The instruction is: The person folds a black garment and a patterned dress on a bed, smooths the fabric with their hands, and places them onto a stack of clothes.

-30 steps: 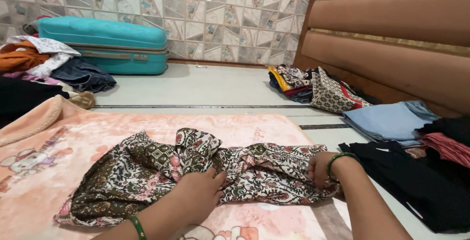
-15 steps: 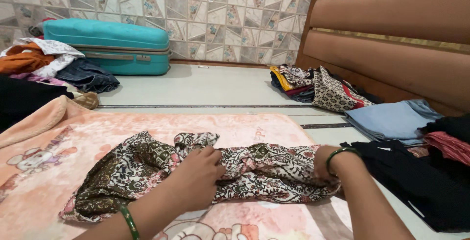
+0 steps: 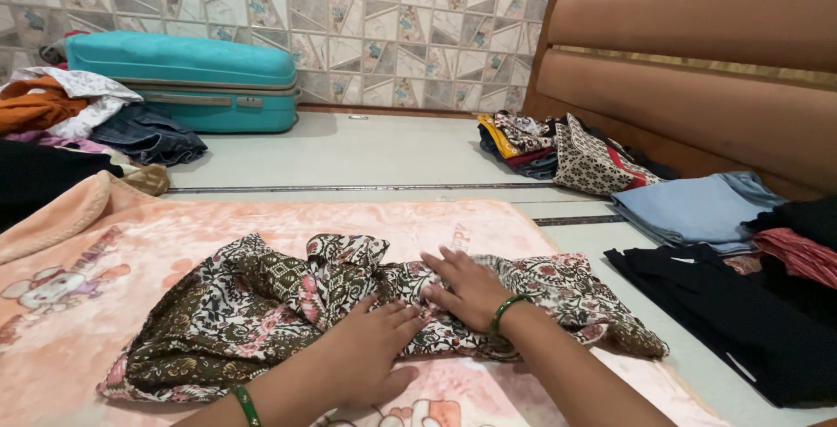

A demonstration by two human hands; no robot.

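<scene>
A brown and cream floral patterned garment [image 3: 244,305] lies crumpled across a pink plush blanket [image 3: 131,235] on the floor. My left hand [image 3: 370,349] rests flat on the garment's middle, fingers spread. My right hand [image 3: 466,283], with a green bangle at the wrist, presses flat on the cloth just to the right of the left hand, fingers apart. The right end of the garment [image 3: 602,305] lies loose past my right wrist.
A teal suitcase [image 3: 183,78] stands by the tiled wall. Heaped clothes [image 3: 70,113] lie at left. Folded patterned clothes [image 3: 558,152], a blue folded garment [image 3: 697,205] and black cloth [image 3: 750,314] lie at right beside a brown padded headboard [image 3: 697,61].
My right hand let go of the garment's right end and moved left onto its middle. My left hand opened from gripping the cloth and now lies flat on it.
</scene>
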